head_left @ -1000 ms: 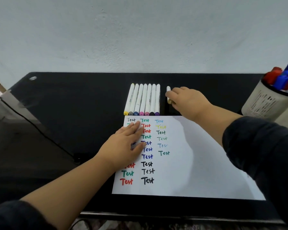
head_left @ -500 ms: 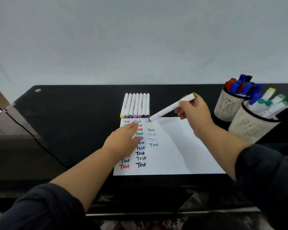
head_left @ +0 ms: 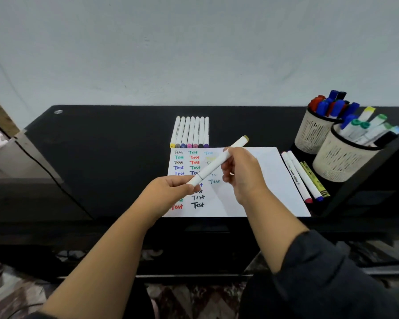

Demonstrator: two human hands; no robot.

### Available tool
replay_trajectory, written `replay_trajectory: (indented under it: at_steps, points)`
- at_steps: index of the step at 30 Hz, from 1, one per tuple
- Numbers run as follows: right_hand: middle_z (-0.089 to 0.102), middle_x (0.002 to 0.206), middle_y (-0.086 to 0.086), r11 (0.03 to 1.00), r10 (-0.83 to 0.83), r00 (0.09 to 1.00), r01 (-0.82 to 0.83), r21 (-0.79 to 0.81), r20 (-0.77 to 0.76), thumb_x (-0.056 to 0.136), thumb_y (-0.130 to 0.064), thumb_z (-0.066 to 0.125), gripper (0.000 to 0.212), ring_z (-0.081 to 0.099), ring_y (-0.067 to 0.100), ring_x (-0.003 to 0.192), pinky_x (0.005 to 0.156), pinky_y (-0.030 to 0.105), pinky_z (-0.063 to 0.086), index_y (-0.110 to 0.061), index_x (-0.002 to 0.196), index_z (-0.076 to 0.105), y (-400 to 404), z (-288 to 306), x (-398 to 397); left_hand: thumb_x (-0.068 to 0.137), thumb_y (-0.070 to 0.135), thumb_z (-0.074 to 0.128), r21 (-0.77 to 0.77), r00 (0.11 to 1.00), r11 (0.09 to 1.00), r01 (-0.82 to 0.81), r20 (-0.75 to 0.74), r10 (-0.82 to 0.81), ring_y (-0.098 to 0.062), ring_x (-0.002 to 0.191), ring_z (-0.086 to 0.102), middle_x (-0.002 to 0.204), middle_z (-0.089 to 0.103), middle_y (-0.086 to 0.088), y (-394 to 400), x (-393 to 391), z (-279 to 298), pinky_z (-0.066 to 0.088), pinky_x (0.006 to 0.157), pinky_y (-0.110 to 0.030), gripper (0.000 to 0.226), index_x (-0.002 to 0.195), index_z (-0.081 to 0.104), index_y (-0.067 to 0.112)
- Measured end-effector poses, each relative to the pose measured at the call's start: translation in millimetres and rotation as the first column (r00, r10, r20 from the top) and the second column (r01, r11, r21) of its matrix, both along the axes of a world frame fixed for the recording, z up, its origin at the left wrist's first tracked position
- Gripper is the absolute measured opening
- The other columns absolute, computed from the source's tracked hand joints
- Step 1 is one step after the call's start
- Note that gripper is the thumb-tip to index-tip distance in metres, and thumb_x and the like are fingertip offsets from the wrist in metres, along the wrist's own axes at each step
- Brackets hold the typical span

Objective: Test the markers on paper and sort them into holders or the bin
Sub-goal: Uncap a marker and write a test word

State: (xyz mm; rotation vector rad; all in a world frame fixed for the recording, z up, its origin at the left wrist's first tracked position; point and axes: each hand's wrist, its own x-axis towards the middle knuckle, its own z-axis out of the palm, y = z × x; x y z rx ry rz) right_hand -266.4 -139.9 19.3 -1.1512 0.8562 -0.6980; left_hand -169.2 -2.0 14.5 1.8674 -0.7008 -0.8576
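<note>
Black desk (head_left: pixel 101 157) on the left carried nothing but a small round silver fitting (head_left: pixel 58 111) near its far corner, and then came the row of seven white markers (head_left: pixel 190 132) lying side by side, coloured ends touching the top edge of the paper (head_left: pixel 258 192). That sheet lay flat at the near edge of the desk, its left part filled with columns of the word "Test" in black, green, red, blue and a faint yellow. Above it the left hand (head_left: pixel 168 192) had its fingers curled around the near end of a white marker (head_left: pixel 219 164), right by the seam in the barrel, and the right hand (head_left: pixel 242 176) gripped the same marker further up, fingers wrapped round the middle. The marker was held off the paper, slanting up and away to the right, its olive-tipped far end clear of both hands. Further right, three loose markers (head_left: pixel 302 178) lay just beside the paper's right edge, red, blue and a yellow-bodied one. Beyond them stood two pale mesh holders, the far holder (head_left: pixel 313 132) crammed with red and blue caps, the near holder (head_left: pixel 341 162) holding white markers with green, yellow and blue ends.
</note>
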Motion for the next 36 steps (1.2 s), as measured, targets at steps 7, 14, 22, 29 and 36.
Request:
replay_trajectory:
  at_steps: [7,14,22,29,36]
  points:
    - [0.046,0.047,-0.005,0.985,0.17,0.983,-0.172,-0.017,-0.067,0.091,-0.023,0.061,0.014,0.038,0.007,0.043,0.044,0.02,0.033,-0.013,0.083,0.061,14.1,-11.9,-2.3,0.087,0.027,0.063,-0.044,1.0,0.999,0.015,0.025,-0.014,-0.022,0.089,0.059,0.092,0.072,0.011,3.5,-10.1,-5.9,0.048,0.079,-0.03,0.02,0.089,0.07,0.046]
    - [0.046,0.045,-0.006,0.987,0.158,0.987,-0.158,-0.032,-0.01,0.089,-0.025,0.065,0.017,0.036,0.008,0.043,0.041,0.019,0.031,-0.014,0.078,0.057,16.3,-14.9,-3.9,0.081,0.035,0.07,-0.021,1.0,1.0,0.022,0.004,-0.022,-0.001,0.087,0.063,0.081,0.072,0.016,-1.7,-9.0,-4.3,0.044,0.074,-0.018,0.007,0.083,0.075,0.03]
    - [0.041,0.039,-0.012,0.983,0.184,0.983,-0.184,-0.014,0.002,0.096,-0.013,0.051,0.029,0.025,0.007,0.04,0.044,0.022,0.022,-0.017,0.067,0.047,22.7,-13.1,-2.3,0.087,0.02,0.064,-0.037,0.988,0.996,0.081,-0.128,-0.085,-0.007,0.071,0.068,0.072,0.072,0.002,-2.9,-6.5,-6.5,0.052,0.075,-0.02,0.013,0.081,0.073,0.013]
    - [0.047,0.04,-0.012,0.983,0.185,0.983,-0.185,-0.008,-0.016,0.097,-0.012,0.05,0.03,0.026,0.007,0.04,0.045,0.021,0.022,-0.017,0.067,0.047,25.0,-11.3,0.2,0.089,0.02,0.061,-0.015,0.975,0.997,0.082,-0.207,-0.083,-0.009,0.073,0.069,0.072,0.072,0.001,-2.0,-3.9,-5.1,0.049,0.076,-0.023,0.018,0.075,0.072,0.016]
    - [0.045,0.039,-0.012,0.99,0.144,0.982,-0.142,0.027,-0.118,0.095,-0.015,0.05,0.019,0.027,0.006,0.037,0.044,0.022,0.023,-0.014,0.076,0.052,24.2,-11.1,2.2,0.089,0.026,0.061,0.024,0.998,0.999,0.039,0.049,-0.04,0.007,0.062,0.061,0.068,0.071,0.01,-3.2,-12.1,-4.6,0.044,0.068,-0.019,0.017,0.076,0.072,0.024]
